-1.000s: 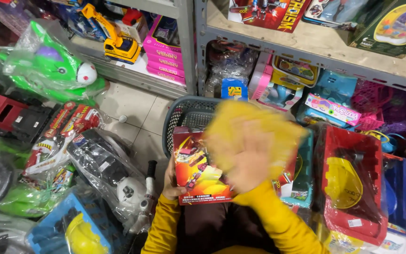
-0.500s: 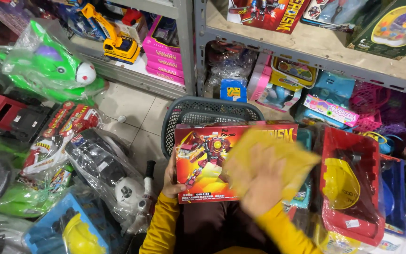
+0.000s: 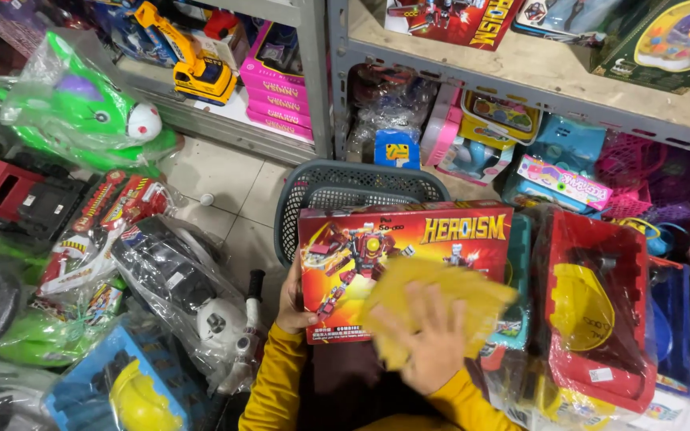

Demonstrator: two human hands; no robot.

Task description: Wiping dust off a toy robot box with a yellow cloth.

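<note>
Red robot toy box: held upright over the grey basket, left hand gripping its lower left corner. Right hand, fingers spread, presses a yellow cloth against its front; wiping apparently midway, upper left uncovered.

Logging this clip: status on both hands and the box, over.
Left hand grips red toy box at its left edge. Right hand presses yellow cloth on box front. Grey basket just behind.
</note>
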